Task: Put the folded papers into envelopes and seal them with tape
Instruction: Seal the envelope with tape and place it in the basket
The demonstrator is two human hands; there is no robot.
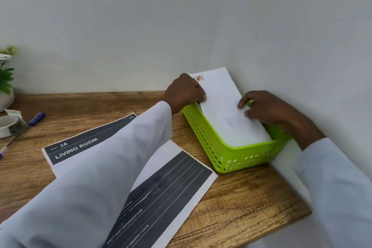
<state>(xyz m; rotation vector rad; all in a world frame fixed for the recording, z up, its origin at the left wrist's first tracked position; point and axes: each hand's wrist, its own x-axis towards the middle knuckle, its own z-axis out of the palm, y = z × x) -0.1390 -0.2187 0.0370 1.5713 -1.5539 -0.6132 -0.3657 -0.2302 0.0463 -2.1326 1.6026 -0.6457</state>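
Hands work together at the green basket (231,147) in the wall corner: the left hand (185,90) pinches the long edge of a white envelope (221,106) and the right hand (265,108) curls onto its other edge, probably to lift it. Tape (8,126) waits far left.

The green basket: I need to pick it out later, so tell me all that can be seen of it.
The green basket is a lime-green rectangular tray that looks like plastic, with walls pierced by rows of small holes and a smooth solid rim. It sits upright on the wooden table, close to the wall at the right. White envelopes lie slanted in it, their far end jutting above the rim. The left hand holds the envelopes at the basket's far left rim; the right hand grips them at its right side.
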